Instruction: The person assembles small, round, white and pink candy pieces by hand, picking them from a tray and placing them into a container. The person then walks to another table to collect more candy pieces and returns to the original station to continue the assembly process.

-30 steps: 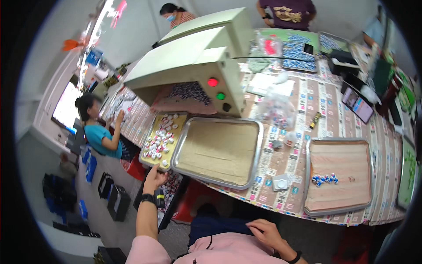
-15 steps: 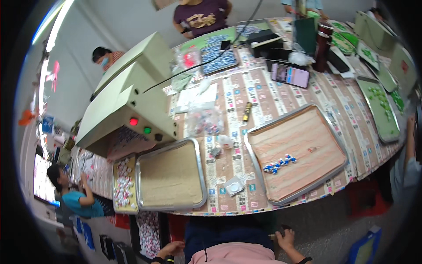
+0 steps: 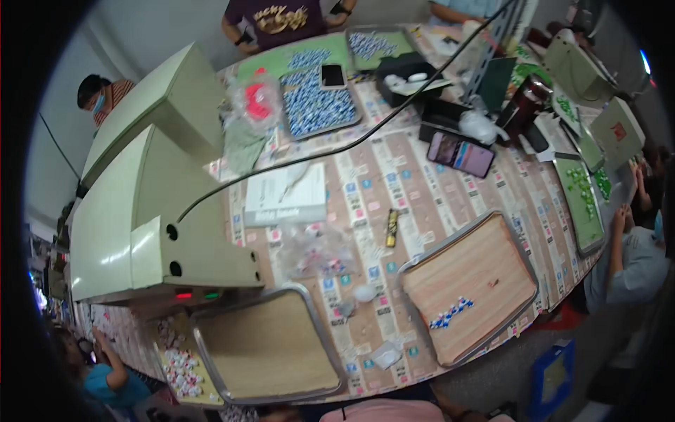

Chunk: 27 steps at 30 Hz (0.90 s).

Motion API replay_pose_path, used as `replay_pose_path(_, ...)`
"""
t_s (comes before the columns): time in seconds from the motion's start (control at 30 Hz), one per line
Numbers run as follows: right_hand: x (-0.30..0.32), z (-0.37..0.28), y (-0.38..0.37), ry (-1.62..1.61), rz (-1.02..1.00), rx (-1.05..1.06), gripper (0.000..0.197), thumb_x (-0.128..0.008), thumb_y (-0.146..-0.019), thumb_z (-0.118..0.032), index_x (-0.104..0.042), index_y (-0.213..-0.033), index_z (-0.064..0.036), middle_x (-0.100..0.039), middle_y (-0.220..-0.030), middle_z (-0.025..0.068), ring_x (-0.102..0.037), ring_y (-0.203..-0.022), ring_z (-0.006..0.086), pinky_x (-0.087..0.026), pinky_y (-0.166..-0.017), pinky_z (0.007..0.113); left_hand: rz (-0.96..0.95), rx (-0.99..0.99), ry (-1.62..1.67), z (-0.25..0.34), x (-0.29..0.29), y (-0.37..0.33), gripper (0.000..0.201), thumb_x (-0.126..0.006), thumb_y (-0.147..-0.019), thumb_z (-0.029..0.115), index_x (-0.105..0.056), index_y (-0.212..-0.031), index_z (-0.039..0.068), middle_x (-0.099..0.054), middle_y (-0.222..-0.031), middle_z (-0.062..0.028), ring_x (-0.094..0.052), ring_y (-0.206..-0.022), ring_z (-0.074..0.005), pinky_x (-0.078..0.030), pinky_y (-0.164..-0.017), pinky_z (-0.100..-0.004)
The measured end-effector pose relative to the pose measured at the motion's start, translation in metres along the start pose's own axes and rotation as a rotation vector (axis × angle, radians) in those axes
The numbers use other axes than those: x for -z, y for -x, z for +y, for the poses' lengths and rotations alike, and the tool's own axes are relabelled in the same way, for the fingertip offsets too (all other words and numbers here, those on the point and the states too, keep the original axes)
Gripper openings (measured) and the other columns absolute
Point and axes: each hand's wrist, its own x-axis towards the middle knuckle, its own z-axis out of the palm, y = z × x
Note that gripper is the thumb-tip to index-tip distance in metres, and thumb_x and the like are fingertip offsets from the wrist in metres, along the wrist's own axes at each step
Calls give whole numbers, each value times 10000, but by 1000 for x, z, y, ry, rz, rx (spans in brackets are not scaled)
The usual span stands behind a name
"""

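Note:
Only a sliver of my left hand [image 3: 278, 414] shows at the lower edge, below the table's front rim. My right hand [image 3: 451, 405] is likewise mostly cut off, beside the pink shirt. The fingers of both are hidden or too dim to read. Nearest on the table to my left hand is a metal tray [image 3: 336, 352] with a bare tan lining. To the right, another metal tray [image 3: 485, 281] has a pinkish lining. A short cluster of small blue-and-white pieces [image 3: 451, 314] lies in it. Between the trays rests a small whitish square item [image 3: 386, 354].
A pale green machine [image 3: 176, 204] with red and green buttons stands at left, its black cable [image 3: 309, 160] arching across. Further back are a tray of blue-and-white pieces [image 3: 316, 102], a phone [image 3: 460, 154] and a dark flask [image 3: 526, 105]. Other people sit or stand around the table.
My view has tilted up and shifted, so the table sits lower in the picture. Both hands, visible in full before, are now nearly out at the lower edge.

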Motion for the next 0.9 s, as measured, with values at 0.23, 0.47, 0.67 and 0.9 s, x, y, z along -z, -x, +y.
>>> replay_pose_path(0.23, -29, -44, 5, 185, -144, -85, 511, -577, -894, -339, -489, -1257, 9, -576, -1158, 155, -548, -1068, 239, -457, -891, 374, -90, -549, -502, -35, 45, -56, 368, -570, -901, 293, -564, -1199, 78, -620, -1099, -95, -604, -945, -202, -508, -791, -329)
replay_pose_path(0.47, -50, -53, -38, 294, -274, -43, 536, -593, -864, -346, -539, -1206, 63, -600, -1144, 230, -587, -1058, 303, -473, -880, 381, 281, -23, 204, -27, -15, -42, 409, -695, -803, 238, -581, -1146, 46, -638, -1053, -172, -634, -833, -270, -522, -764, -358)
replay_pose_path(0.67, -70, -142, 12, 1067, 72, -68, 312, -657, -809, -261, -683, -913, 32, -678, -796, 150, -650, -709, 229, -513, -656, 367, 139, -296, 267, -50, 21, -87, 396, -689, -806, 217, -581, -1136, 27, -635, -1050, -196, -635, -877, -310, -527, -796, -398)
replay_pose_path(0.9, -128, -279, 192, 697, -280, 1034, 247, -602, -880, -211, -657, -1009, -7, -682, -879, 88, -626, -782, 127, -499, -716, 285, -44, -682, 243, -26, 42, -76, 309, -641, -847, 158, -581, -1108, 2, -610, -1103, -186, -590, -1001, -361, -490, -886, -507)
